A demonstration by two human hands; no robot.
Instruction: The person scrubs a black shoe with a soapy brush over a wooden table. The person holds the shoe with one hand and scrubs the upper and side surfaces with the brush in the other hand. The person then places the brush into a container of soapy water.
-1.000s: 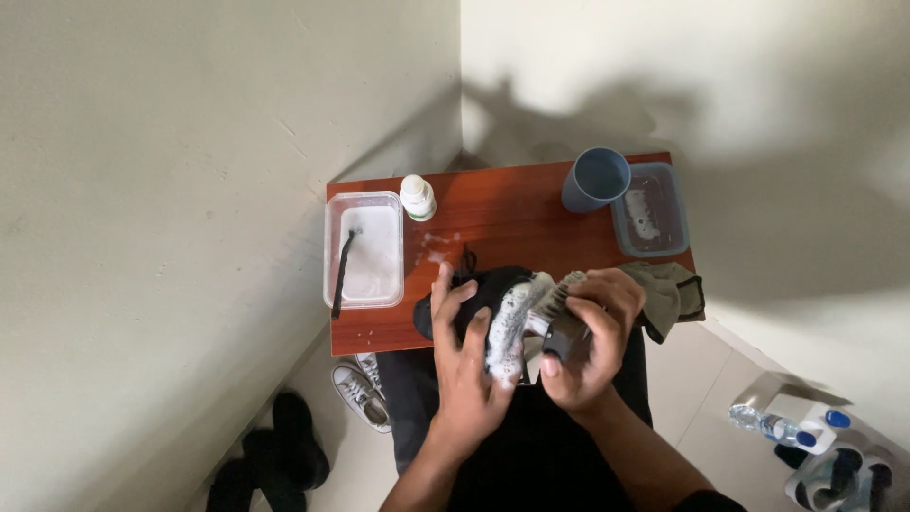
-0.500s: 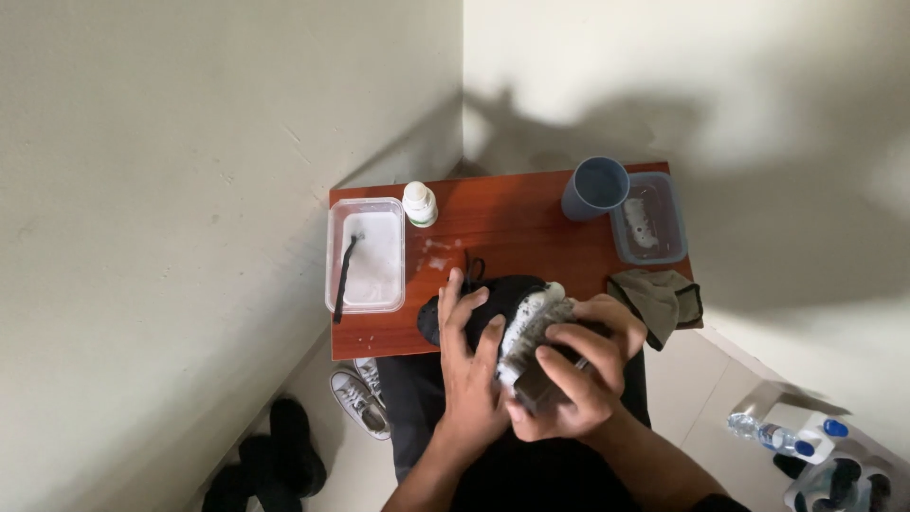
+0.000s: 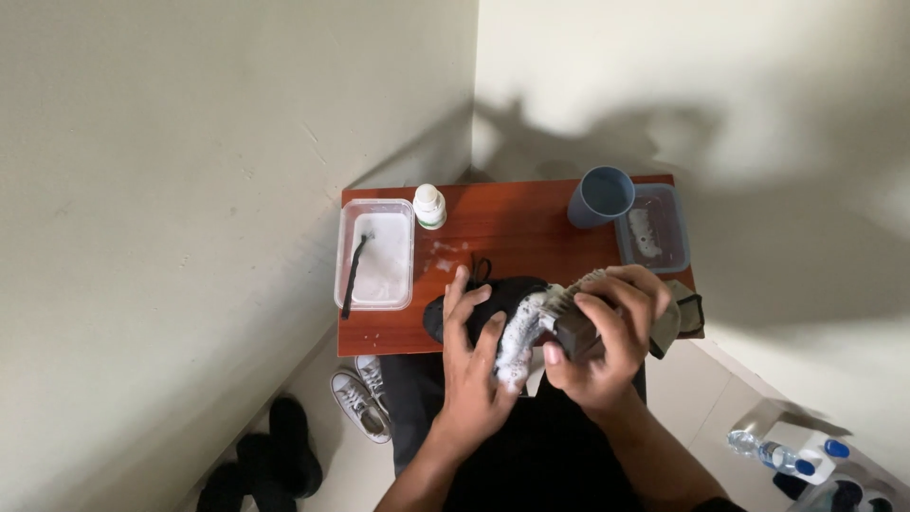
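Observation:
A black shoe (image 3: 502, 296) covered in white foam lies at the near edge of a small reddish-brown table (image 3: 512, 228). My left hand (image 3: 472, 365) grips the shoe from the left side, fingers spread over it. My right hand (image 3: 607, 341) is closed around a grey scrubbing brush (image 3: 574, 311) with pale bristles, pressed against the foamy end of the shoe. Foam (image 3: 517, 346) clings to the shoe between both hands.
On the table stand a clear tub of soapy water (image 3: 376, 252) with a dark brush in it, a small white bottle (image 3: 429, 206), a blue cup (image 3: 601, 196) and a second clear tub (image 3: 652, 237). A cloth (image 3: 681, 315) hangs at the table's right edge. Shoes (image 3: 360, 403) lie on the floor.
My right hand has drawn the brush along the foamy shoe, a little up and right. My left hand keeps its hold on the shoe.

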